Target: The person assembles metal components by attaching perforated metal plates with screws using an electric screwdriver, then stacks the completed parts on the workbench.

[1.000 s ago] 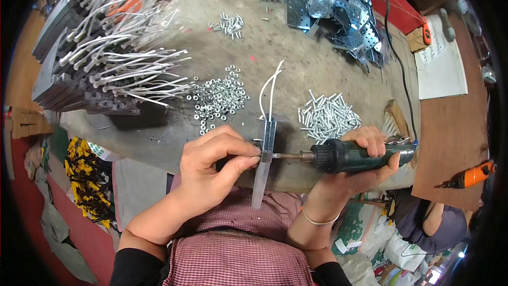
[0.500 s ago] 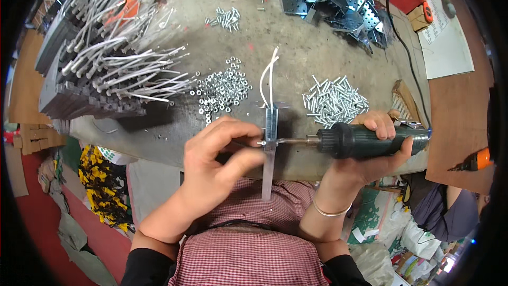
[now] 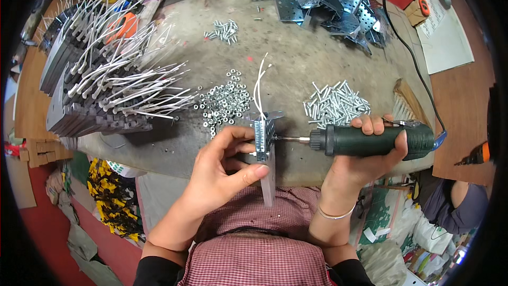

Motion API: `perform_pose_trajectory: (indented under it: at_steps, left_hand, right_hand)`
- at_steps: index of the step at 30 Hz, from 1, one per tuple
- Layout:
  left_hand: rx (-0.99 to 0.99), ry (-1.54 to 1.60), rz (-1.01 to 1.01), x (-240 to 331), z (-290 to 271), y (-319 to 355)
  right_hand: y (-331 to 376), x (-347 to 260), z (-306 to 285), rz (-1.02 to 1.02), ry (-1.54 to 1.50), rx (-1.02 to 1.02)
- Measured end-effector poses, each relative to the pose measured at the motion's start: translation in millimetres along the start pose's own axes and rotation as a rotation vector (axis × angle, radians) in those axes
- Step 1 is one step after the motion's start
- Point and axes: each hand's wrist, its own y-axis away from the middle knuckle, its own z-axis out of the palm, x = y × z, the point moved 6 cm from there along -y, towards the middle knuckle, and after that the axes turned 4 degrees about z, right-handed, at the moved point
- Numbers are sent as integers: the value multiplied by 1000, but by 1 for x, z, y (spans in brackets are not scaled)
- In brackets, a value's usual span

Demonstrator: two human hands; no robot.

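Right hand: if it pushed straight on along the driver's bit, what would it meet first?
The driver leads with its bit, so likely the perforated metal bracket held in the left hand. The tip looks at or near it; contact is unclear.

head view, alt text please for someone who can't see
A person's right hand holds a dark green electric screwdriver, its bit aimed at a flat grey part, with white wires, held in the left hand. Nuts and screws lie in piles on the workbench.
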Motion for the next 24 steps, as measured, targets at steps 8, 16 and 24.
perform_pose_trajectory:
  at_steps: [8, 16, 24]
  left_hand:
    - [-98, -500, 598, 66, 11, 16]
    - [-119, -832, 1063, 36, 13, 46]
    - [318, -1238, 495, 40, -42, 14]
  right_hand:
    - [-3, -7, 25, 17, -156, -14]
    - [4, -10, 7, 138, -179, -55]
    - [-3, -11, 1, 78, -117, -51]
